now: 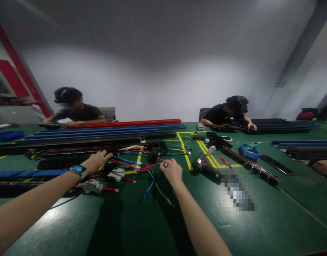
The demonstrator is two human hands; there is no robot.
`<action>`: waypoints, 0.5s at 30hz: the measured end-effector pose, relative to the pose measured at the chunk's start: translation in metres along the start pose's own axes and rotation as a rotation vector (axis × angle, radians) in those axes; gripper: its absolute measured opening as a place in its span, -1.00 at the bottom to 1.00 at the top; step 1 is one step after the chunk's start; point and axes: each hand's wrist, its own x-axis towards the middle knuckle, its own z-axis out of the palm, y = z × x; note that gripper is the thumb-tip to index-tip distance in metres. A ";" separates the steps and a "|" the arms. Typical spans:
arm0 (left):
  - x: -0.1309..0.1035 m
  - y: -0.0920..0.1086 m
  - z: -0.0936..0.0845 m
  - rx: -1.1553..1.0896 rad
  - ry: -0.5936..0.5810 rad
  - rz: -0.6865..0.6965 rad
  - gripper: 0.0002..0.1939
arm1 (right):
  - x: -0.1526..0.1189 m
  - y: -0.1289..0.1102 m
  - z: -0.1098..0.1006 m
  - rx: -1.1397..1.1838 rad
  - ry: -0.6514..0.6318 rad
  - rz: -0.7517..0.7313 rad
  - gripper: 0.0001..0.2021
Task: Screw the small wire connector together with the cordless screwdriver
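Observation:
My right hand [172, 173] is closed in a pinch at the end of a red cable [152, 166], near the middle of the green table. My left hand [97, 161], with a watch on its wrist, reaches over the black assemblies at the left, its fingers apart near the blue and red wires. Whether it touches a wire is unclear. Below and beside it lie two white connector blocks [116, 174] [93, 186] with short red leads. Blue and green-yellow cables [163, 195] with ring terminals hang toward me between the hands.
A power drill [206, 170] lies right of my right hand. Farther right are a blue tray [250, 152], a red pen-like tool [225, 162] and a long copper-coloured bundle [250, 165]. Long rails [107, 130] span the back left. Two people sit across; another person's hand [323, 167] is at the right edge.

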 end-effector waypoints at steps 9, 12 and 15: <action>-0.012 -0.007 -0.017 0.102 0.061 -0.029 -0.33 | -0.005 -0.007 0.003 0.026 -0.005 0.014 -0.63; -0.020 -0.021 -0.024 0.108 0.075 -0.057 -0.30 | -0.005 -0.026 0.009 0.030 -0.007 0.027 -0.62; -0.029 -0.039 -0.028 0.140 0.058 -0.095 -0.30 | -0.005 -0.049 0.016 0.046 -0.012 0.026 -0.60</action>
